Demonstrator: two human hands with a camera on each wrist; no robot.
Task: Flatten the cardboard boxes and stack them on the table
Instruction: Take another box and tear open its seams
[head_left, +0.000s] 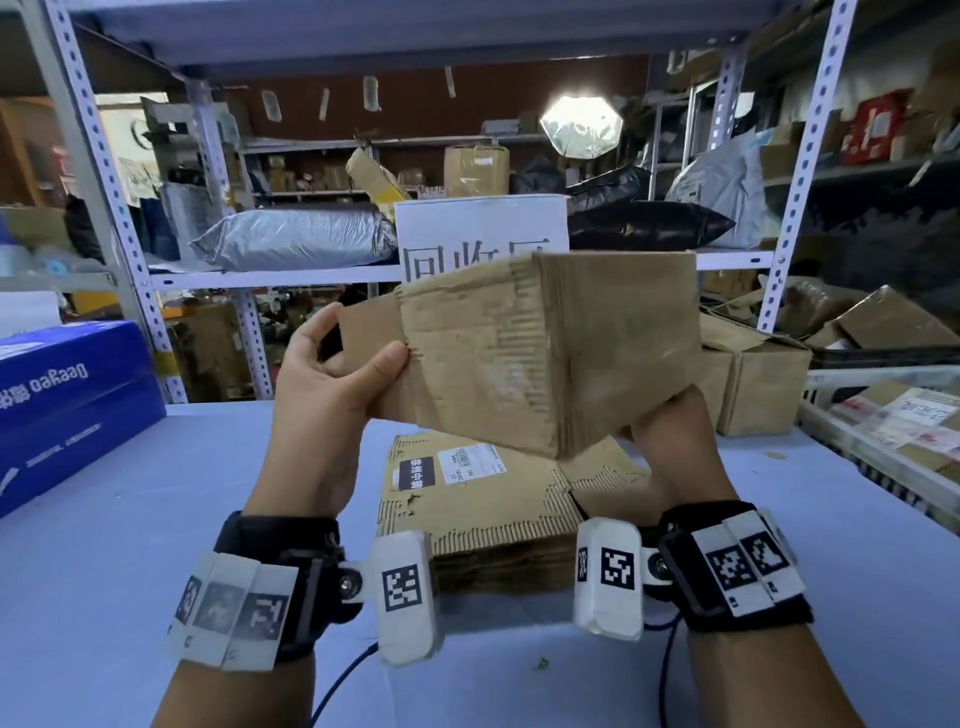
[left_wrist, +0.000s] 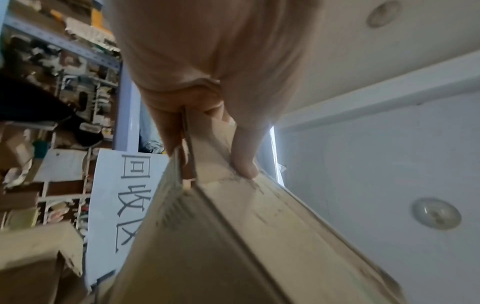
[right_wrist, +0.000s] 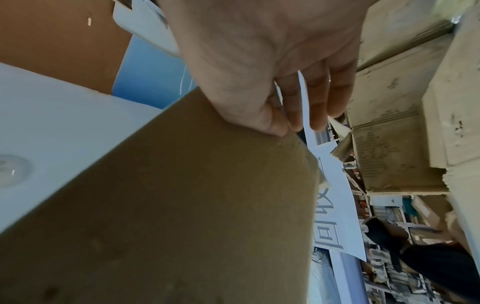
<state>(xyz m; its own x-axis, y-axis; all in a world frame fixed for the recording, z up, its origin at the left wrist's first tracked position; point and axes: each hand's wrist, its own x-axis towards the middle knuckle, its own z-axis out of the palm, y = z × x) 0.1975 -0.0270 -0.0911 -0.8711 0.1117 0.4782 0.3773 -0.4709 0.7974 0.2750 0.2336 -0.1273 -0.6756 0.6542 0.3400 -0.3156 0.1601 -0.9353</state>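
pale table (head_left: 156, 519) — worn corrugated box (head_left: 519, 353) between 2 hands

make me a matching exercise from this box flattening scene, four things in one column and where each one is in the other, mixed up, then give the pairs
Things:
1. cardboard box
2. flattened cardboard
3. blue carton
4. white sign

Places:
A. lying flat on the table, under the hands
B. standing behind the held box, against the shelf
C. held in the air by left hand and right hand
D. at the table's left edge

Pairs: 1-C, 2-A, 3-D, 4-B
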